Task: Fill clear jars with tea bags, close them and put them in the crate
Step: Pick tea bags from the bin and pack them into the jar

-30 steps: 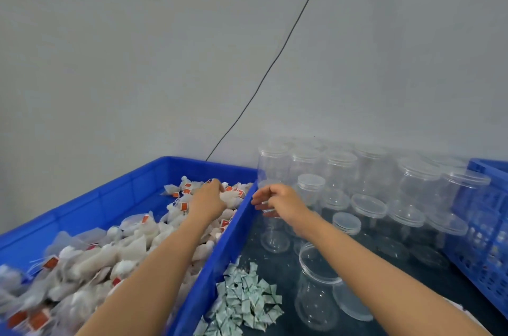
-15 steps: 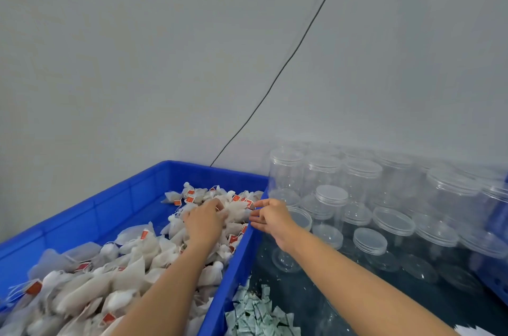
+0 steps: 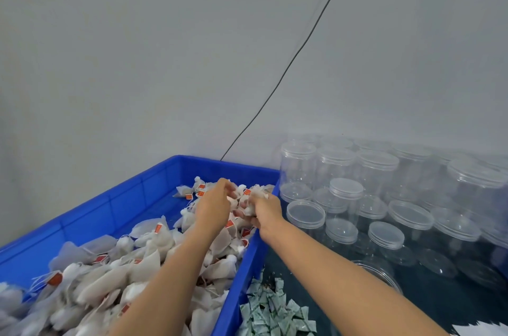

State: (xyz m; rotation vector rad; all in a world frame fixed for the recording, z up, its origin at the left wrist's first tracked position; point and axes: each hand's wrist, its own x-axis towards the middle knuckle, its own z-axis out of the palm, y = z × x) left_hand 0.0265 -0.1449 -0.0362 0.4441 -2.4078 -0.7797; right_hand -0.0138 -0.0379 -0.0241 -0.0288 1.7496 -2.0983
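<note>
A blue bin at the left holds a heap of white tea bags with orange tags. Both my hands are in its far right corner. My left hand is curled over the pile, its fingers gathering tea bags. My right hand reaches over the bin's right wall and grips a white tea bag. To the right, several clear jars with lids stand on the dark table. One open jar lies partly hidden under my right forearm.
A pile of small green-and-white sachets lies at the bin's right wall near the bottom edge. Loose clear lids sit among the jars. A black cable runs up the grey wall. White paper shows at the bottom right corner.
My right hand has moved left from the jars over the bin's wall and taken hold of a tea bag. My left hand stays on the pile. The view shifted left; the blue crate on the right is out of frame.
</note>
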